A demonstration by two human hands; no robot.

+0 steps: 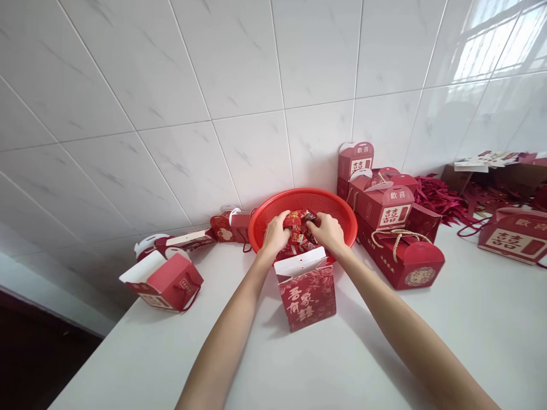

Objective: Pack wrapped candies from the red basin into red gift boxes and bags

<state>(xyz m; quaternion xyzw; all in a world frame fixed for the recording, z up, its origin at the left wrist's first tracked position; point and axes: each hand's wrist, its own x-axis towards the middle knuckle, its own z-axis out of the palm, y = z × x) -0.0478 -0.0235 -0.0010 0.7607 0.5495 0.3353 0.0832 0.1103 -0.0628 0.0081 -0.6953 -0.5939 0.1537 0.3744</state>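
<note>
Both of my hands are inside a red plastic colander (302, 195) that holds several small wrapped candies (298, 237). My left hand (277, 234) pinches a red-and-gold wrapped candy (293, 218). In the fingers of my right hand (328, 232) is a dark-wrapped candy (309, 217), partly hidden by the thumb. Just in front of the colander, between my forearms, a red paper gift box (308, 299) with white characters stands upright. Its white top flap is up, and its inside cannot be seen.
To the left lies an open-topped red box (171, 285), with more boxes (192, 240) along the tiled wall. Closed boxes with rope handles (401, 259) are stacked on the right. Beyond them are red paper shreds (440, 199) and a cardboard carton (457, 177).
</note>
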